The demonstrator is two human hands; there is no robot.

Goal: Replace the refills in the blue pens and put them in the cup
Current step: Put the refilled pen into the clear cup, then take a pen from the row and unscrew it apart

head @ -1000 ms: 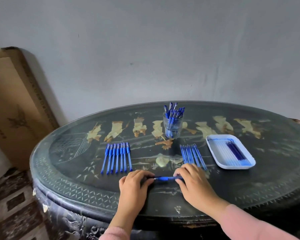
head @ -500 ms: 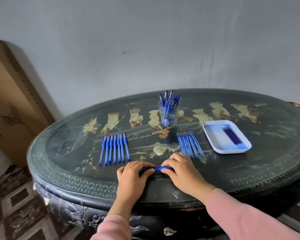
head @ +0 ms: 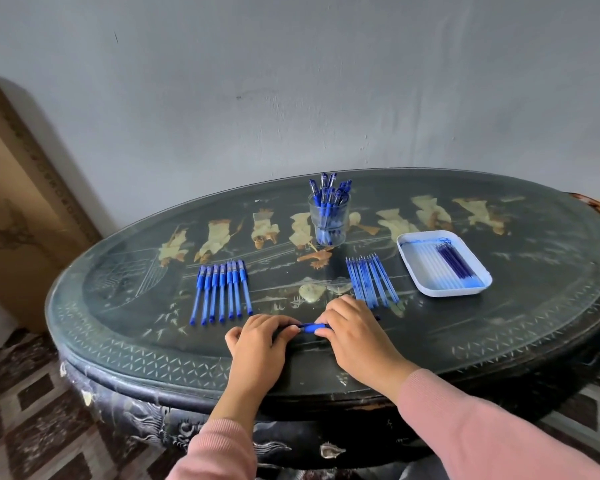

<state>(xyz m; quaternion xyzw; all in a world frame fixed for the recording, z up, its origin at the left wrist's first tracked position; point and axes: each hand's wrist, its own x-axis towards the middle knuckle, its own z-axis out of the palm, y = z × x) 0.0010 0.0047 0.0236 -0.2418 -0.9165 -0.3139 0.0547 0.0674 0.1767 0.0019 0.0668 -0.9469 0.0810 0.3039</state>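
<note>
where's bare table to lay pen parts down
Bare: the gap between the pen row and the loose refills, beyond the held pen; also the tabletop near-right, in front of the white tray. Tight between refills and tray.

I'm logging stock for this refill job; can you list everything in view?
table: one, dark oval with pale painted figures
cup: one, clear, far middle of table, holding blue pens, count unclear
pen row: about seven, blue, left of centre
loose refills: several, blue, right of centre
tray: one, white, far right, holding clear and dark blue refills
brown panel: one, leaning on wall at left
held pen: one, blue, near edge, between both hands
left hand: one, pink sleeve, grips held pen
right hand: one, pink sleeve, grips held pen
</note>
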